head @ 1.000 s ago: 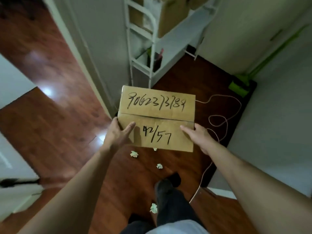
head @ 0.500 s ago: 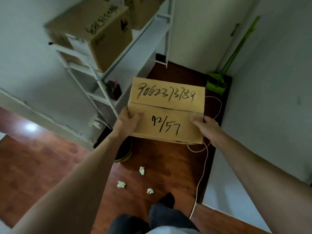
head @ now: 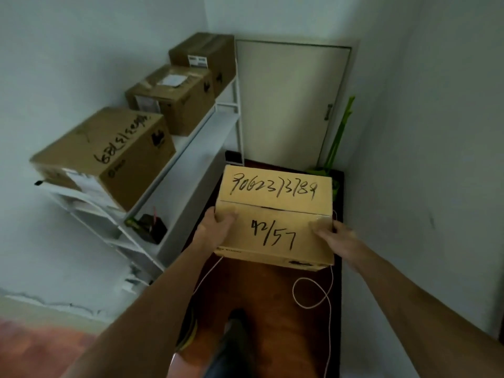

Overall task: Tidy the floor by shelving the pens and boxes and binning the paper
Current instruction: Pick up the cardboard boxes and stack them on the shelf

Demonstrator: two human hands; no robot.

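I carry a cardboard box [head: 275,203] with black handwritten numbers on its lid, held in front of me above the floor. My left hand [head: 215,230] grips its near left edge, thumb on top. My right hand [head: 335,236] grips the near right edge the same way. To the left stands a white shelf rack [head: 191,148]. Three cardboard boxes [head: 109,154] sit in a row on its top shelf. A black pen holder [head: 151,227] with a red pen stands on a lower shelf.
A white door [head: 286,105] closes the far end of the narrow space. A green broom [head: 338,137] leans in the right corner. A thin pale cord [head: 311,293] loops across the dark wooden floor. A round bin's rim [head: 188,331] shows by my left arm. My foot [head: 234,336] is below.
My view has swung up and left toward the rack, so its top shelf and the door now show. The box stays in both hands. The paper balls on the floor have left view.
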